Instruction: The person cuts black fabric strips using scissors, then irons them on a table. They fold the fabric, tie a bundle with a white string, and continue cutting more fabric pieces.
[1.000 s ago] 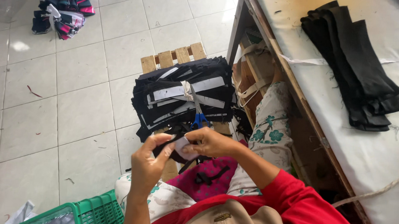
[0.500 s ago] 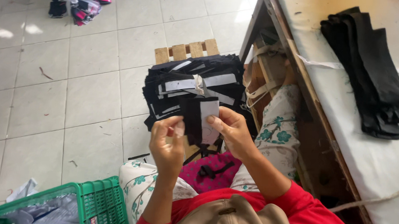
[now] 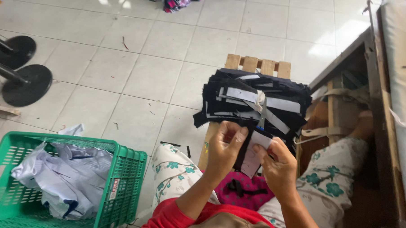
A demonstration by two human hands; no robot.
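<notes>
My left hand (image 3: 224,148) and my right hand (image 3: 277,164) together hold a small black fabric piece with a pale grey lining strip (image 3: 252,152) just above my lap. Both thumbs pinch its edges. Right behind it a tied bundle of black and grey cut fabric pieces (image 3: 253,102) rests on a small wooden stool (image 3: 257,65). A pink cloth with a black scrap (image 3: 241,191) lies on my lap, between my floral trouser legs.
A green plastic crate (image 3: 119,178) with white and blue cloth stands at my left. Two black round stand bases (image 3: 26,83) sit on the tiled floor at far left. A wooden table frame (image 3: 379,102) with a padded top runs along the right. Clothes lie at the top edge.
The view has swung left, so the crate and stand bases now show and the black garments on the table are out of frame. My hands stay on the small piece, lower over my lap.
</notes>
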